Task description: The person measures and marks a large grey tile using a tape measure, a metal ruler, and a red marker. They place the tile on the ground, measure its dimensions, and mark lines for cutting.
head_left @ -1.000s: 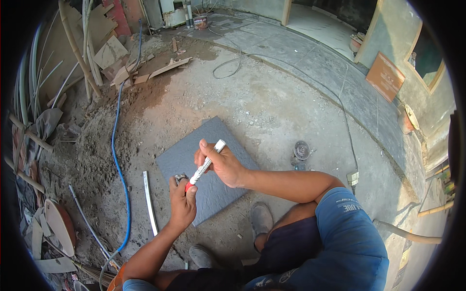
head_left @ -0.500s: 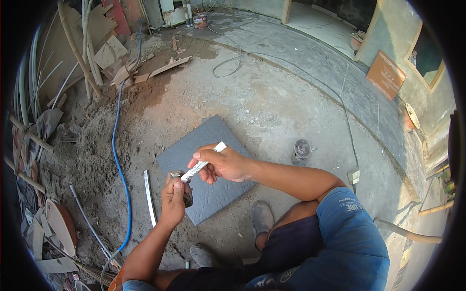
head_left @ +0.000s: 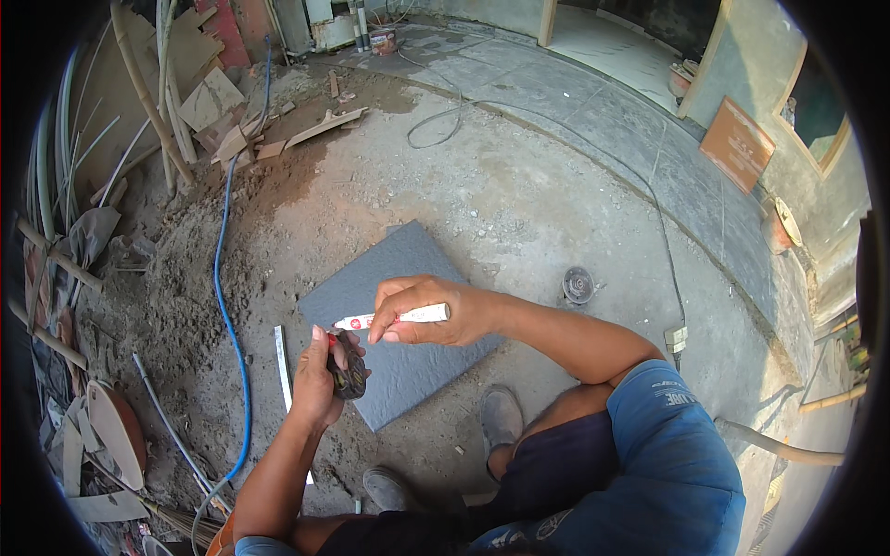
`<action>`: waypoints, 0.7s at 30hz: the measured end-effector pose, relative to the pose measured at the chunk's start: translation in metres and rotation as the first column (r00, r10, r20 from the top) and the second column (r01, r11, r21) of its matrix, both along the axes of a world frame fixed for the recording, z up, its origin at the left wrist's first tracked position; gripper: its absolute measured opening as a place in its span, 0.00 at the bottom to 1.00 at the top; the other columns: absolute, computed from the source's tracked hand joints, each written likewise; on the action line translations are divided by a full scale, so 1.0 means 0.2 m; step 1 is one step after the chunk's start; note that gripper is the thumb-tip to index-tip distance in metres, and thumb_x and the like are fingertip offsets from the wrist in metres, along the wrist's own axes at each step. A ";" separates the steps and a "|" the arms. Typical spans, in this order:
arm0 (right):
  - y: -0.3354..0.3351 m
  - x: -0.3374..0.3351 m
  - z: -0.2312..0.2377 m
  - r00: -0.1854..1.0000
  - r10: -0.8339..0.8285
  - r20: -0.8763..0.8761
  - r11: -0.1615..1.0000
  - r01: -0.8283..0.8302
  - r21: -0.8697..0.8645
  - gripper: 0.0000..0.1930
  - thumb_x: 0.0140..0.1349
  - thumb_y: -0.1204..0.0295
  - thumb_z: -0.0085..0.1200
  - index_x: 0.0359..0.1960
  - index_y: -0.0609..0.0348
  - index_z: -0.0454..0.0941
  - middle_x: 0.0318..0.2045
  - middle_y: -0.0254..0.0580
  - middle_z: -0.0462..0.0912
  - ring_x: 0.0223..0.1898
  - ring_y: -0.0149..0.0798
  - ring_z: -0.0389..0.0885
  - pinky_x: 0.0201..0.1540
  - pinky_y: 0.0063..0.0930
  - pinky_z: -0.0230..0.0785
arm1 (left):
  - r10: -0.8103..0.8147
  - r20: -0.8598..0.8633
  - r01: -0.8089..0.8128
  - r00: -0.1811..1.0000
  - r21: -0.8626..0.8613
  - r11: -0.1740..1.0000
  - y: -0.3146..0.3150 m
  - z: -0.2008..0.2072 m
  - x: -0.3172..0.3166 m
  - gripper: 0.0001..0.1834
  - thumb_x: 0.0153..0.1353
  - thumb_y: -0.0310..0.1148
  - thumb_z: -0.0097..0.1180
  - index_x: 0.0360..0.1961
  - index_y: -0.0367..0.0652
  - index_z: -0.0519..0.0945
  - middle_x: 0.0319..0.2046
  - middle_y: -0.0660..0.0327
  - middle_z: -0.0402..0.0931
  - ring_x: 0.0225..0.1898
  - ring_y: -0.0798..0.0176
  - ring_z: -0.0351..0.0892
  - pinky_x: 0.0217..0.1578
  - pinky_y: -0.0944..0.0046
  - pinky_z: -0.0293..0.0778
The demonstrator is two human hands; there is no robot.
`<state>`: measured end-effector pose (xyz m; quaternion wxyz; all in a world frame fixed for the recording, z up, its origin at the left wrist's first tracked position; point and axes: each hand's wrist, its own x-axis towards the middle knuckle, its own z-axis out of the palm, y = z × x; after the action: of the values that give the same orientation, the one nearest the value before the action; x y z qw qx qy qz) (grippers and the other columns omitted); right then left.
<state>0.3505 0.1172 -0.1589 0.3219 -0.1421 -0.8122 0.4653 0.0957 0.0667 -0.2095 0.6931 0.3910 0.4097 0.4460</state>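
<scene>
A white marker pen (head_left: 422,314) with red print lies nearly level in my right hand (head_left: 431,310), which is closed round it. Its left end is close to the thumb of my left hand (head_left: 320,385). That hand grips a dark, rounded tape measure (head_left: 349,375) with faint yellowish marks. A small red piece (head_left: 333,341) shows at the left thumb and fingertips; whether it is the pen's cap I cannot tell. Beneath both hands a square grey textured tile (head_left: 399,255) rests on the ground, partly covered by my hands and right forearm.
Left of the tile lies a pale metal strip (head_left: 282,357), and beyond it a blue hose (head_left: 222,269). Scrap boards (head_left: 324,127) and poles are piled at the far left. A round grey cup-like thing (head_left: 578,284) sits right of the tile. A cable (head_left: 593,139) crosses the ground.
The marker pen has swung from slanted to nearly level, and my right hand has turned with it. My left hand has tilted, showing more of the tape measure and a red piece at its thumb.
</scene>
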 end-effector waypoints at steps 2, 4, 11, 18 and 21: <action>0.01 0.01 0.00 0.993 -0.116 -0.024 0.987 0.118 0.105 0.15 0.71 0.59 0.55 0.43 0.57 0.83 0.38 0.40 0.75 0.40 0.39 0.76 0.47 0.36 0.68 | 0.036 0.011 -0.035 0.999 -0.012 0.999 0.02 -0.01 -0.02 0.32 0.73 0.61 0.41 0.22 0.45 0.68 0.41 0.57 0.73 0.43 0.59 0.76 0.37 0.55 0.81; 0.02 0.00 -0.02 0.948 -0.296 -0.118 0.928 0.315 0.202 0.12 0.69 0.61 0.58 0.42 0.57 0.82 0.39 0.40 0.73 0.39 0.41 0.75 0.46 0.37 0.68 | 0.009 -0.011 -0.009 1.000 0.005 1.000 0.02 -0.02 -0.05 0.31 0.73 0.59 0.44 0.22 0.44 0.69 0.42 0.58 0.73 0.44 0.60 0.75 0.40 0.55 0.81; 0.03 0.02 -0.13 0.820 -0.551 0.156 0.715 0.367 0.595 0.10 0.67 0.68 0.58 0.43 0.62 0.78 0.41 0.45 0.75 0.43 0.49 0.77 0.49 0.42 0.70 | -0.105 -0.394 0.217 0.913 0.251 0.944 0.00 -0.09 -0.04 0.23 0.70 0.49 0.56 0.26 0.40 0.77 0.40 0.60 0.73 0.43 0.63 0.72 0.41 0.61 0.74; -0.05 -0.08 -0.18 0.966 -0.181 0.183 0.981 0.165 0.100 0.16 0.67 0.63 0.59 0.39 0.68 0.78 0.37 0.57 0.81 0.37 0.55 0.81 0.42 0.44 0.72 | -0.063 -0.737 0.455 0.673 0.345 0.821 -0.02 -0.04 -0.03 0.14 0.61 0.40 0.68 0.30 0.39 0.83 0.36 0.56 0.72 0.37 0.62 0.70 0.38 0.60 0.69; -0.07 -0.12 -0.21 0.966 -0.095 0.240 0.995 0.087 0.043 0.17 0.66 0.61 0.60 0.39 0.68 0.79 0.32 0.56 0.82 0.31 0.51 0.80 0.37 0.41 0.71 | -0.070 -0.740 0.480 0.669 0.359 0.800 -0.03 -0.01 -0.01 0.14 0.58 0.41 0.70 0.34 0.40 0.85 0.37 0.57 0.72 0.38 0.60 0.72 0.40 0.59 0.70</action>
<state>0.3256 0.1038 -0.2010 0.2437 -0.2299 -0.8452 0.4163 0.0936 0.0599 -0.2122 0.4137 0.7625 0.4331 0.2449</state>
